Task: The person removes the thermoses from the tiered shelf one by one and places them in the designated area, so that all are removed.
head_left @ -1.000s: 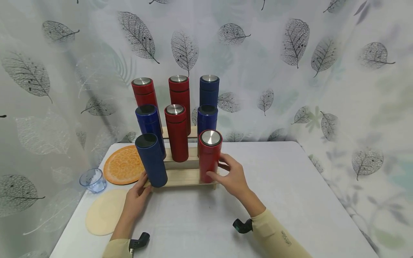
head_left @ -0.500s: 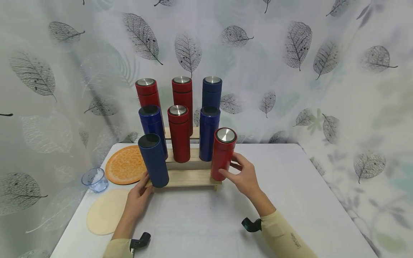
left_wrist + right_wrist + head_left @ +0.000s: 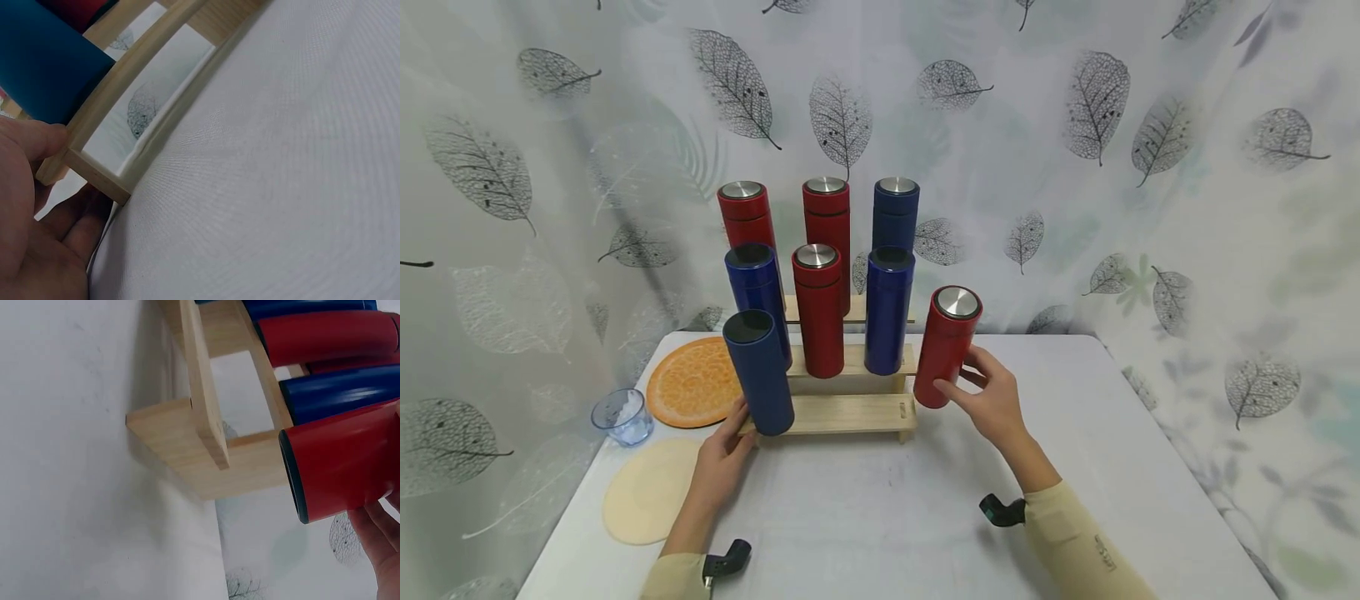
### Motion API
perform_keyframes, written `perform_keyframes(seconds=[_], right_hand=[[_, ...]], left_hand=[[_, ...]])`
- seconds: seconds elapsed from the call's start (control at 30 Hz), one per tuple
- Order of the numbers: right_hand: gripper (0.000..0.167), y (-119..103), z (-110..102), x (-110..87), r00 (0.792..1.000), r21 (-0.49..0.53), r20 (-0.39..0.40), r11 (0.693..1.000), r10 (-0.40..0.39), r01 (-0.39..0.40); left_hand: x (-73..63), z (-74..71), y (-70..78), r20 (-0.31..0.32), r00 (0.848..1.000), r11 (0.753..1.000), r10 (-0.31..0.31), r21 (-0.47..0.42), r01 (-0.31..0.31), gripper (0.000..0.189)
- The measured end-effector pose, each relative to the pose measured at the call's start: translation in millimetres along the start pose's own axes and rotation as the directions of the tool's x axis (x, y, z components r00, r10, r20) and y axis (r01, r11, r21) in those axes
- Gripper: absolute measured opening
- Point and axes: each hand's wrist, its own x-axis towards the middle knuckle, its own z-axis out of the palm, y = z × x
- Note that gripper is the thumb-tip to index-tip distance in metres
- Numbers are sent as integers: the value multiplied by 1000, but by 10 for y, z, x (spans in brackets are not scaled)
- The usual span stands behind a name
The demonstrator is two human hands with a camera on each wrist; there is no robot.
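Note:
My right hand (image 3: 996, 398) grips a red thermos flask (image 3: 946, 350) with a silver lid, tilted, off the right end of the stepped wooden rack (image 3: 850, 414). Its base hangs in the air beside the shelf in the right wrist view. My left hand (image 3: 721, 467) holds the rack's front left corner, thumb on top of the shelf board (image 3: 94, 109) and fingers underneath. Close by that thumb, a dark blue flask (image 3: 758, 375) stands on the bottom step. On the middle step are a blue flask (image 3: 756, 292), a red flask (image 3: 818, 317) and another blue flask (image 3: 889, 317).
The top step bears two red flasks (image 3: 747, 218) (image 3: 827, 225) and a dark blue one (image 3: 895, 212). Left of the rack lie an orange round mat (image 3: 692, 383) and a cream disc (image 3: 647, 492), with a blue glass (image 3: 623, 417) near the table's left edge. A leaf-patterned curtain (image 3: 1075, 208) hangs behind.
My right hand has moved the red flask from the right end of the bottom step up and to the right, off the rack. My left hand keeps its hold on the rack corner.

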Motion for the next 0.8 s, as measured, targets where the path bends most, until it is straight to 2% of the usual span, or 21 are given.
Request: perform_keyframes(seconds=[0.27, 0.4, 0.57, 0.8], right_hand=[[58, 167, -65, 88, 999, -2, -26, 999, 43, -44], [58, 229, -65, 113, 998, 1, -29, 998, 63, -63], [58, 291, -49, 146, 997, -2, -41, 998, 64, -65], [56, 394, -21, 225, 996, -4, -46, 997, 73, -74]], left_hand=[[-1, 3, -28, 12, 1000, 1000, -24, -7, 24, 54], [-4, -2, -28, 9, 1000, 1000, -13, -8, 13, 55], [5, -8, -32, 10, 1000, 1000, 11, -7, -11, 54], [11, -7, -57, 4, 1000, 1000, -12, 13, 12, 54]])
